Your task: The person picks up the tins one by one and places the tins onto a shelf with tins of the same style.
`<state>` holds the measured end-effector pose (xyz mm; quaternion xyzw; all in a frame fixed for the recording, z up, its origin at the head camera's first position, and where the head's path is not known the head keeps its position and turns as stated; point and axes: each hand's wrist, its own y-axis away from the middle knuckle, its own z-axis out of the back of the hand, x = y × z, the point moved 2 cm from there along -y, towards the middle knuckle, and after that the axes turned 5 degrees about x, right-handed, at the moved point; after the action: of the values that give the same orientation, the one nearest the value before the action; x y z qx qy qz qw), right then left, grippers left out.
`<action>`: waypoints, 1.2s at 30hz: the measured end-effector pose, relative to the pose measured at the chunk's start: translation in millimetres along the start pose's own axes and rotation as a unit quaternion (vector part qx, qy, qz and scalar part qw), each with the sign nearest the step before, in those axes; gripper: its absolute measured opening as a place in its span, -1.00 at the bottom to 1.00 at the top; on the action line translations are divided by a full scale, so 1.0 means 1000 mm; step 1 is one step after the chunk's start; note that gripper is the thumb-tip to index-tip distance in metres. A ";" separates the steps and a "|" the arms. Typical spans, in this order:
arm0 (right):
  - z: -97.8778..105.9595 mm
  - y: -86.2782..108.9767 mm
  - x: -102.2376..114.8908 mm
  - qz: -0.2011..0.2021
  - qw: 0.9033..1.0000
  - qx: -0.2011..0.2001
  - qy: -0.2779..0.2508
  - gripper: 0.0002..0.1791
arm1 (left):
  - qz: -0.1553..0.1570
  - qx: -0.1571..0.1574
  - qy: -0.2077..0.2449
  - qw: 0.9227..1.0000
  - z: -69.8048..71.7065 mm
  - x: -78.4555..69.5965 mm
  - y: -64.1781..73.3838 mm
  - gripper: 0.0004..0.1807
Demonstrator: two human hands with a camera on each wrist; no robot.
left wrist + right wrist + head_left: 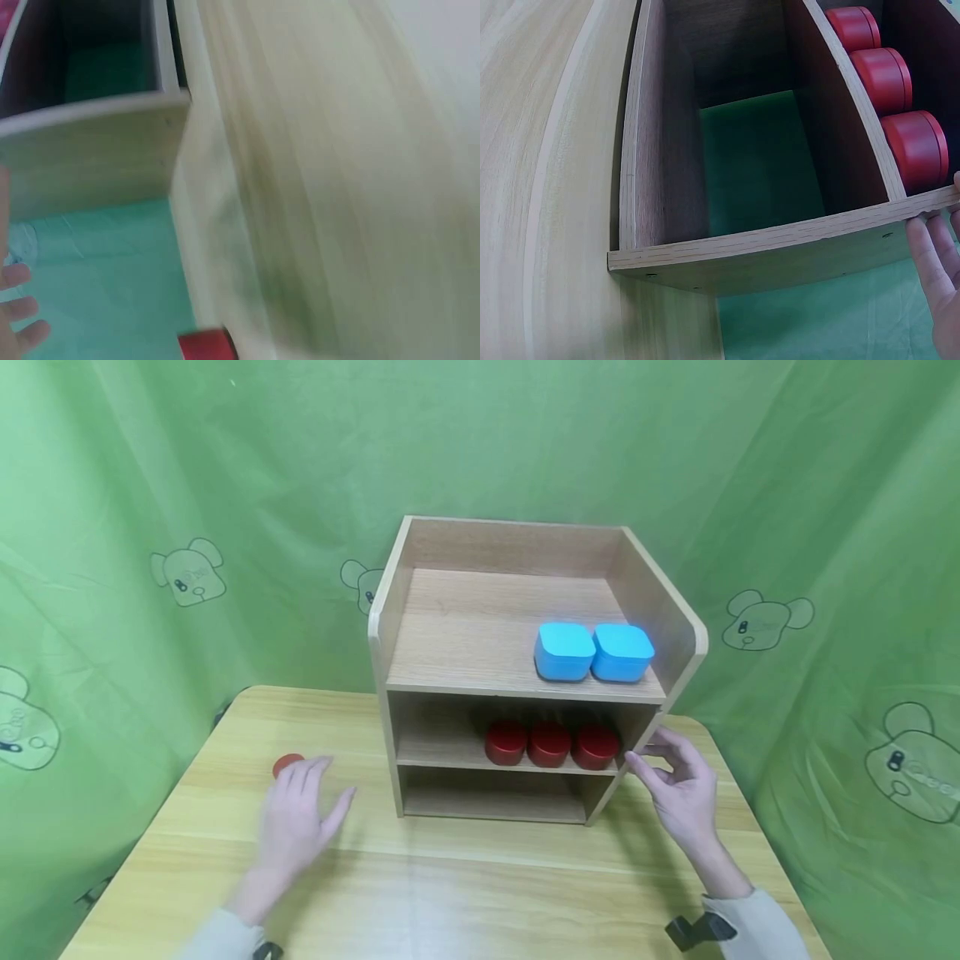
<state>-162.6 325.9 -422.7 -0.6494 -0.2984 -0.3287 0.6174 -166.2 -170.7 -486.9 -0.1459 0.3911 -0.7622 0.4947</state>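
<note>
My left hand (295, 814) is over the left part of the table, fingers spread and thumb held apart, nothing in its grasp. Just beyond its fingertips is a red round tin (287, 764), partly covered by the hand in the head view; the left wrist view catches the red tin (208, 345) at its bottom edge. At the wooden shelf unit (525, 689), my right hand (681, 785) holds the right side panel, thumb at its front edge. The right-hand fingers (930, 259) lie along the panel's outer face in the right wrist view.
Three red round tins (549, 745) stand in a row on the middle shelf, towards the right. Two blue rounded boxes (565, 652) sit side by side on the top shelf, at its front right. A green curtain (525, 435) hangs behind and around the table (465, 893).
</note>
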 end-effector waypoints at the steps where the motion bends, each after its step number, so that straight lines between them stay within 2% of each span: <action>1: 0.000 0.000 0.000 0.001 1.000 0.000 0.001 -0.46 | 0.003 0.001 -0.003 1.000 0.000 0.005 0.001 -0.30; 8: 0.000 0.000 0.000 -0.002 1.000 0.000 0.009 -0.47 | 0.022 0.014 -0.015 1.000 0.003 0.032 0.006 -0.35; 18: 0.001 0.000 0.000 0.000 1.000 0.003 0.015 -0.48 | 0.041 0.046 -0.031 0.998 0.002 0.056 0.009 -0.33; 22: 0.001 0.000 0.000 0.002 1.000 0.005 0.011 -0.47 | 0.066 0.082 -0.026 0.994 -0.002 0.068 0.011 -0.31; 27: 0.000 -0.001 0.001 0.000 1.000 0.007 0.011 -0.47 | 0.111 0.131 -0.020 0.985 -0.007 0.082 0.017 -0.30; 36: 0.000 0.001 0.001 -0.003 1.000 0.004 0.006 -0.47 | 0.121 0.171 -0.031 0.977 -0.018 0.101 0.024 -0.23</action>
<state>-161.6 326.0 -422.6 -0.6442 -0.2979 -0.3336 0.6205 -208.8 -255.4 -533.2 -0.0339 0.2540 -0.7473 0.6131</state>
